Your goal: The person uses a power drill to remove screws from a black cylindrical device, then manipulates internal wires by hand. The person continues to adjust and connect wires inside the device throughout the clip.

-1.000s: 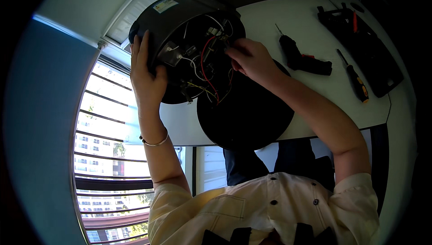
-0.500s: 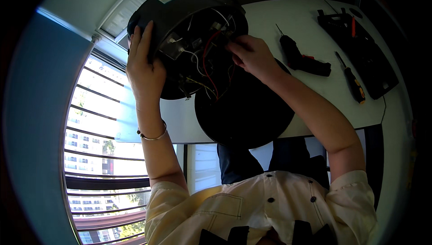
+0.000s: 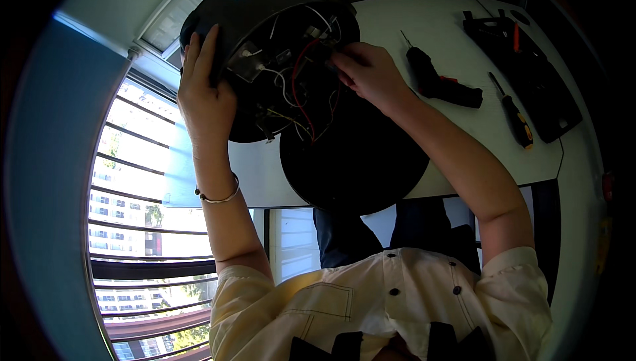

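Note:
A round black appliance housing [image 3: 265, 13] is tilted on its side at the far left of the table, its opened underside facing me. Inside it are white, red and yellow wires [image 3: 301, 89] and small metal parts [image 3: 245, 66]. My left hand [image 3: 207, 96] grips the housing's left side, fingers along the outer wall and thumb by the rim. At the right of the opening, my right hand [image 3: 371, 73] is closed, thumb and fingers pinched beside the red wire; what they hold is dark and hidden. A round black base or cover [image 3: 354, 162] lies below, with wires reaching down to it.
On the white table [image 3: 457, 139], right of my right hand, lies a black power driver [image 3: 440, 83] with a thin bit. Further right are a black-and-yellow screwdriver [image 3: 515, 119] and a dark open tool case [image 3: 530, 73]. A window with horizontal bars [image 3: 152, 208] is at left.
The whole view has shifted slightly, moving everything a little left and up. Both hands stay at the housing, my right fingers still pinched among the wires.

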Available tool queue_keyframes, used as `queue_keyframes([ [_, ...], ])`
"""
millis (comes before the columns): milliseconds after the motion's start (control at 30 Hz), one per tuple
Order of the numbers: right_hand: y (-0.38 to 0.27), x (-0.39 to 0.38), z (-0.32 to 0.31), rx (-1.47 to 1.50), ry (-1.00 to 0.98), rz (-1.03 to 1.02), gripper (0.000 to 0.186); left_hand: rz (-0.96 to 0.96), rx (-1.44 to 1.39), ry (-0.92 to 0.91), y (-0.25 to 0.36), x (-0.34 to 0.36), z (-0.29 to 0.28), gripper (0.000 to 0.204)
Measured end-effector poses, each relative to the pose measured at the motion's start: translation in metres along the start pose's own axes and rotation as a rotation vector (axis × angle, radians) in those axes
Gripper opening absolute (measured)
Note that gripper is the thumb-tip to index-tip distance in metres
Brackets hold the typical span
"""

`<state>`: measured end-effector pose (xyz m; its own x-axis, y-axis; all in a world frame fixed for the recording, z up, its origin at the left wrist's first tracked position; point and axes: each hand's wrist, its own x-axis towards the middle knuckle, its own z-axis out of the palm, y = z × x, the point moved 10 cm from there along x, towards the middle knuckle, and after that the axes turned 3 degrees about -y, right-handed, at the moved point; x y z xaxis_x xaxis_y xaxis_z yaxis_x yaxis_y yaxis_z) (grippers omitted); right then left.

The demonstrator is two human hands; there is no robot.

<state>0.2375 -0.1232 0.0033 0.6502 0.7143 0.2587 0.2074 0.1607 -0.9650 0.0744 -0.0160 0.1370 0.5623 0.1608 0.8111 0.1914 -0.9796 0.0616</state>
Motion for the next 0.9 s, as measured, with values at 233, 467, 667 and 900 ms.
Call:
queue_keyframes([
  [233, 0.004, 0.0, 0.001, 0.049, 0.007, 0.023, 0.02, -0.001, 0.007, 0.004, 0.0, 0.0, 0.001, 0.067],
  [467, 0.004, -0.002, 0.006, 0.164, -0.041, 0.1, 0.021, 0.012, 0.025, 0.006, -0.001, -0.002, 0.0, 0.067],
  [667, 0.018, 0.001, 0.029, 0.74, -0.342, 0.372, 0.027, 0.01, 0.045, 0.002, 0.0, 0.0, 0.0, 0.066],
  [900, 0.004, 0.008, 0.008, 0.21, -0.192, 0.183, 0.025, 0.061, 0.1, 0.011, -0.002, 0.0, 0.0, 0.068],
])
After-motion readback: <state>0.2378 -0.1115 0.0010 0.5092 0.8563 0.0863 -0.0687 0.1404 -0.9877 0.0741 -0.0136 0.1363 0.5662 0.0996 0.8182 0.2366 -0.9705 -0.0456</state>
